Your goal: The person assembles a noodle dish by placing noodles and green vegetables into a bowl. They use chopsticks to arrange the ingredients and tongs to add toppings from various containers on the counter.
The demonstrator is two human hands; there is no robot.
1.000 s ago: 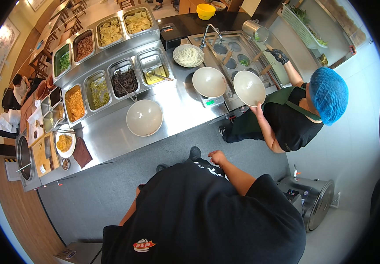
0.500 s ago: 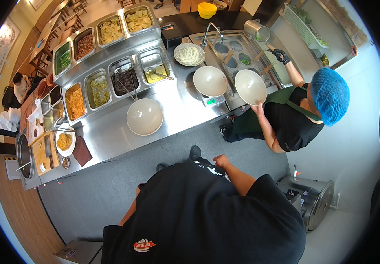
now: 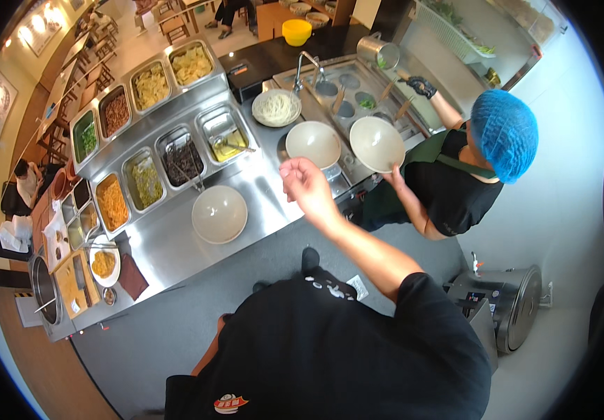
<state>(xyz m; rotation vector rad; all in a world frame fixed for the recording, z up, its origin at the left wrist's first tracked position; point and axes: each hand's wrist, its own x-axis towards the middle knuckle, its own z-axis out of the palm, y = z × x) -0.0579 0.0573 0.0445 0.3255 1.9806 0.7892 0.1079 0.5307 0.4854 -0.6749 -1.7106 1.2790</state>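
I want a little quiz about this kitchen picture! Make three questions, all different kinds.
1. True or false: the right hand holds a bowl.
2. Which bowl has noodles in it? A) the one by the sink tap B) the one beside the co-worker's hand C) the one below the topping trays
3. Fill in: the co-worker's hair net is ____.

Key:
1. False. The hand is raised and empty, near the middle bowl.
2. A. The co-worker's bowl and the near bowl look empty.
3. Blue.
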